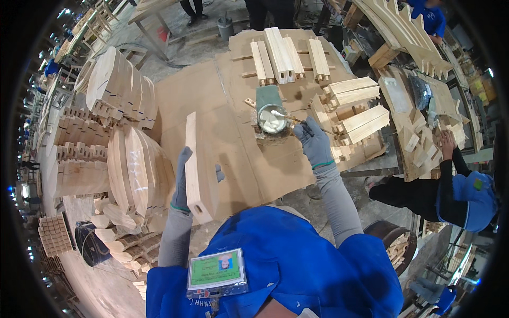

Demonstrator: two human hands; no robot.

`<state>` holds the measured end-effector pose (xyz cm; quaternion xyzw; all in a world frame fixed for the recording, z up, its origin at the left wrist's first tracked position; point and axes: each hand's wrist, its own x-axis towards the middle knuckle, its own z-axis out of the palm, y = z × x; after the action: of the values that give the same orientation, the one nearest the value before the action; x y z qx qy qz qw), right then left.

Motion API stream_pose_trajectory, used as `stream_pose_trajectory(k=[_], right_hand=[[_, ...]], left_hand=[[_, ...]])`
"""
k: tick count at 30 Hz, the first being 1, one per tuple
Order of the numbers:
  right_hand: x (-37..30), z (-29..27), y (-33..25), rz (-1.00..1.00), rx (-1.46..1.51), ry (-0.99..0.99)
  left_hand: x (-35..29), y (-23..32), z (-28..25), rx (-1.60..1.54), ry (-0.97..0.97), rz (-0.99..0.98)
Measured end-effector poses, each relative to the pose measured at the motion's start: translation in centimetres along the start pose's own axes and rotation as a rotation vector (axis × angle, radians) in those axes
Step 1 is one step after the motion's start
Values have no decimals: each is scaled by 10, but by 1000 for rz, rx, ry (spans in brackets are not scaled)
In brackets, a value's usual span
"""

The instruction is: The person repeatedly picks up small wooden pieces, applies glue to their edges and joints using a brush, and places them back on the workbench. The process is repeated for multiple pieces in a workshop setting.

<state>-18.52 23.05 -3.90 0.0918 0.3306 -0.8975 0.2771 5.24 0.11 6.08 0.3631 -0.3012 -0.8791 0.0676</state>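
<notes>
In my gloved left hand (181, 183) is a long wooden piece (198, 164), tilted upright, with a slot cut in its near end. The fingers wrap round it from both sides. My gloved right hand (314, 142) grips a thin glue brush (290, 117) whose white-coated tip is over a round cup of white glue (271, 121). The cup sits against a green block-like container (269, 96) on the cardboard-covered table (233, 175). To the right of the cup lie wooden rails with tenoned ends (363, 123), close to my right hand.
Several slotted wooden bars (279, 55) rest on strips at the table's far end. Tall stacks of curved wooden parts (124, 87) stand at the left. On the right, a co-worker (466, 196) reaches toward a bench with wood scraps (416, 140). A metal bucket (225, 27) is on the floor beyond.
</notes>
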Motion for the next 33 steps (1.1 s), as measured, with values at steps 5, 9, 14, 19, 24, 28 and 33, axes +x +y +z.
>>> stream_pose_trajectory(k=[5,9,14,19,24,28,33], right_hand=[[4,-15,13,-141,-260,-98],[-10,-16,6,-516,-968,-134],[-86,75,-22,-195,-278,-173],[-136,108,-25,-66,-328,-517],[-139,109,-15,-21,-346,-570],[-140,112,-13,-59,-393,-531],[-141,111,-11,-115,-452,-624]], left_hand=[[28,-5,18,-85,-66,31],[48,-6,25,-69,-221,-25],[53,-8,23,-71,-358,-46],[58,-23,12,300,-276,334],[61,-30,-11,647,-432,579],[40,-26,0,765,-458,757],[31,-29,-6,1032,-419,1035]])
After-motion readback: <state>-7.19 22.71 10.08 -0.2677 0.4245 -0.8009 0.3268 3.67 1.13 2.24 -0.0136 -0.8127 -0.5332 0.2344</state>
